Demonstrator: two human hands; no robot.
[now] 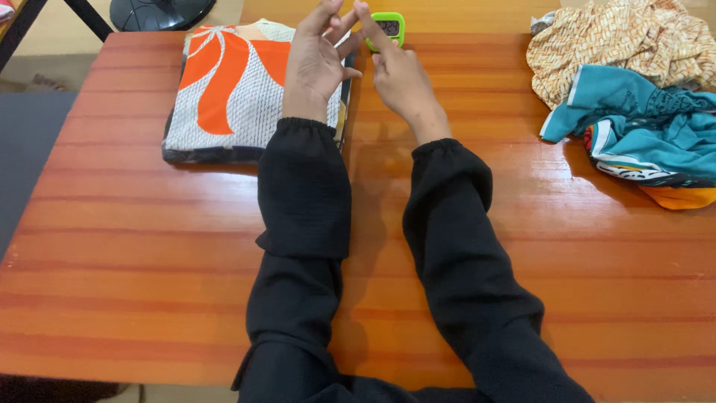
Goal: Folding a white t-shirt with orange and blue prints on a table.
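Timer (389,28) sits green at table's (149,246) far edge as left hand (317,63) and right hand (399,75) reach it empty, fingers spread, beside folded cloth (231,93).

1. A wooden table (149,246) with a glossy reddish-orange striped top fills most of the frame.
2. A heap of loose cloths lies at the upper right: a cream and orange patterned cloth (619,37) on top, at the frame's edge.
3. A teal cloth (634,112) lies just below it, touching it, with an orange and white patterned edge at its lower side.
4. The round dark base of a fan (156,11) stands on the floor at the upper left, beyond the table.
5. A grey surface (30,149) shows along the left edge.
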